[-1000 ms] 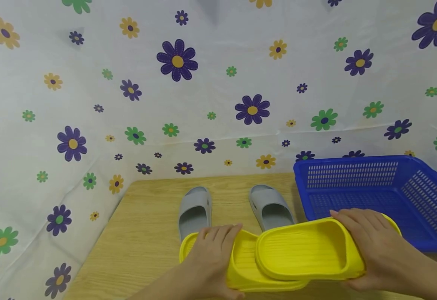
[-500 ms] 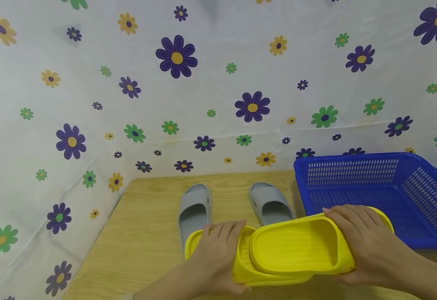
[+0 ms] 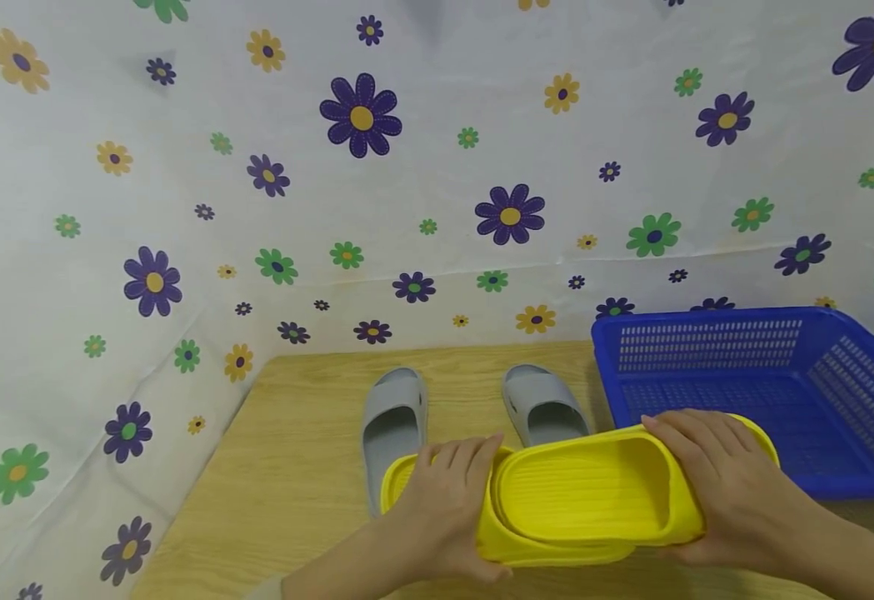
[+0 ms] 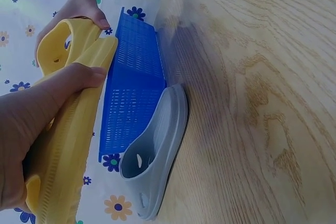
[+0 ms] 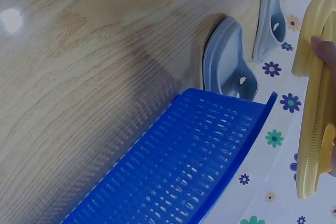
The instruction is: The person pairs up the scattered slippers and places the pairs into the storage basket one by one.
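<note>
Two yellow slippers overlap in the air above the table, soles facing each other's length. My left hand (image 3: 447, 512) grips the lower yellow slipper (image 3: 560, 554) round its strap, with the thumb along the sole edge in the left wrist view. My right hand (image 3: 732, 496) holds the upper yellow slipper (image 3: 582, 492) by its strap end, and this slipper's heel sits inside the other one's opening. Behind them a left grey slipper (image 3: 394, 429) and a right grey slipper (image 3: 545, 400) lie on the table, partly hidden by the yellow pair.
A blue perforated plastic basket (image 3: 714, 318) stands at the right, close to the right grey slipper. The wood-grain table (image 3: 279, 467) ends at a white cloth (image 3: 422, 183) printed with flowers, which hangs at the back and left.
The yellow slippers have slid further into each other. My left hand has moved slightly right and up, my right hand left. The grey slippers and basket have stayed in place.
</note>
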Action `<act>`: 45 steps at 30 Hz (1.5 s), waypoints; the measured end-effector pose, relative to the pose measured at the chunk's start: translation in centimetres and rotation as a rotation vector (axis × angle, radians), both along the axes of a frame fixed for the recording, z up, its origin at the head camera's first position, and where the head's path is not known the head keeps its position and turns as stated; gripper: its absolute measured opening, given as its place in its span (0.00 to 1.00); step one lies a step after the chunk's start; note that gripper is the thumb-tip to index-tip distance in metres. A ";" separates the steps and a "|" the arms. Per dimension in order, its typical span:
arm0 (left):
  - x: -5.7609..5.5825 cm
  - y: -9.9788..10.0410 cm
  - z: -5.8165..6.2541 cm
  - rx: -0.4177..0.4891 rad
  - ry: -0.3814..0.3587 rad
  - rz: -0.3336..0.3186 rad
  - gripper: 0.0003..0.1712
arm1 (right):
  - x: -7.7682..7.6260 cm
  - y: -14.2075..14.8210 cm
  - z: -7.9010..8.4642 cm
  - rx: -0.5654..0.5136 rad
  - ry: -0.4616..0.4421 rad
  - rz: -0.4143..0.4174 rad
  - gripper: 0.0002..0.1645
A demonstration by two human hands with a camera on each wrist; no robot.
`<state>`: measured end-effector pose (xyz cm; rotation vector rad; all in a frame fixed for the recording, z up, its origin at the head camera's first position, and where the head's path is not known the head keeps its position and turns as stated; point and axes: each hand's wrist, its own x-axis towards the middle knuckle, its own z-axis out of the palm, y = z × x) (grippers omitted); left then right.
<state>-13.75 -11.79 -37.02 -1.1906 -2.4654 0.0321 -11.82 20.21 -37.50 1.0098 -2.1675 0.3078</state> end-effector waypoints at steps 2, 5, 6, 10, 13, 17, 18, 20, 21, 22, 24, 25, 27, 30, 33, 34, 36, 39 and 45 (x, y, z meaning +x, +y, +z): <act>-0.1 0.1 0.0 -0.006 0.011 0.001 0.74 | 0.0 -0.2 -0.1 -0.002 -0.009 -0.001 0.57; -0.1 0.2 0.0 -0.010 0.017 0.002 0.73 | 0.0 -0.4 -0.1 -0.004 -0.024 -0.005 0.56; -0.1 0.2 0.0 -0.009 0.018 0.002 0.73 | -0.1 -0.5 -0.1 -0.007 -0.023 -0.005 0.55; 0.0 0.3 0.0 -0.013 0.013 0.011 0.73 | -0.2 -0.7 -0.3 -0.022 -0.004 0.008 0.55; 0.0 0.4 0.0 -0.016 0.022 0.015 0.73 | -0.2 -0.9 -0.4 -0.027 -0.009 0.009 0.55; 0.0 0.7 0.0 -0.016 0.031 0.012 0.73 | -0.2 -1.2 -0.2 -0.027 -0.010 0.009 0.54; 0.0 0.7 0.0 -0.013 0.029 0.012 0.73 | -0.2 -1.2 -0.2 -0.025 -0.002 0.013 0.54; -0.1 0.7 0.0 -0.009 0.023 0.016 0.73 | -0.3 -1.3 0.1 -0.021 0.004 0.014 0.54; -0.1 0.8 0.1 -0.002 0.018 0.017 0.73 | -0.3 -1.3 0.2 -0.019 0.007 0.013 0.53; -0.2 0.8 0.1 0.003 0.016 0.018 0.73 | -0.3 -1.4 0.3 -0.018 0.010 0.015 0.53; -0.3 0.8 0.1 0.009 0.017 0.019 0.73 | -0.4 -1.4 0.4 -0.020 0.011 0.021 0.54; -0.3 0.8 0.1 0.008 0.018 0.017 0.73 | -0.4 -1.5 0.4 -0.020 0.015 0.025 0.54; -0.4 0.8 0.2 0.005 0.020 0.012 0.74 | -0.6 -1.7 0.4 -0.023 0.029 0.038 0.54; -0.4 0.9 0.1 -0.004 0.017 0.010 0.74 | -0.6 -2.0 0.4 -0.014 0.024 0.039 0.56; -0.4 1.0 0.0 -0.003 0.024 0.013 0.74 | -0.5 -2.2 0.3 -0.008 0.008 0.034 0.57; -0.4 1.0 0.0 0.003 0.029 0.015 0.74 | -0.5 -2.3 0.3 -0.012 0.016 0.034 0.57; -0.3 0.9 -0.2 0.023 0.048 0.010 0.74 | -0.5 -2.3 0.3 -0.011 0.026 0.029 0.56; -0.1 0.7 -0.4 0.088 0.080 -0.018 0.72 | -0.2 -2.4 0.2 -0.013 0.046 0.031 0.55; 0.1 0.7 -1.6 0.225 0.085 -0.161 0.48 | -0.1 -2.6 -1.0 0.032 0.055 0.081 0.48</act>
